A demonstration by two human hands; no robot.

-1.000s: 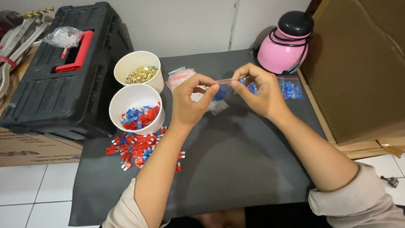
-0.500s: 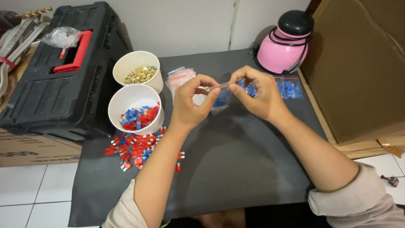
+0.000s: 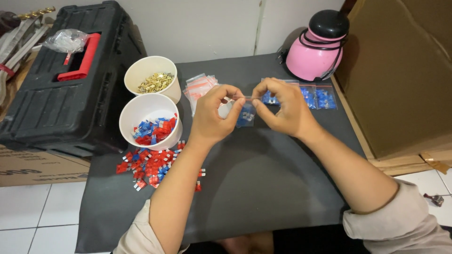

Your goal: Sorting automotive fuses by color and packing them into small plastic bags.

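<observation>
My left hand (image 3: pixel 212 115) and right hand (image 3: pixel 282 108) pinch a small clear bag (image 3: pixel 245 114) of blue pieces above the mat (image 3: pixel 263 178). Near cup (image 3: pixel 150 121): red and blue pieces. Far cup (image 3: pixel 153 79): brass bits.

A black toolbox (image 3: pixel 66 89) sat left of the table (image 3: pixel 263 188); a pink jug (image 3: pixel 316 49) stood at its far edge, cardboard (image 3: pixel 400 70) to its right.

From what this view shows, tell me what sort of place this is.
Probably a makeshift home workstation for sorting and bagging small parts: a dark mat over tiled floor, a black toolbox, and paper cups of small pieces.
</observation>
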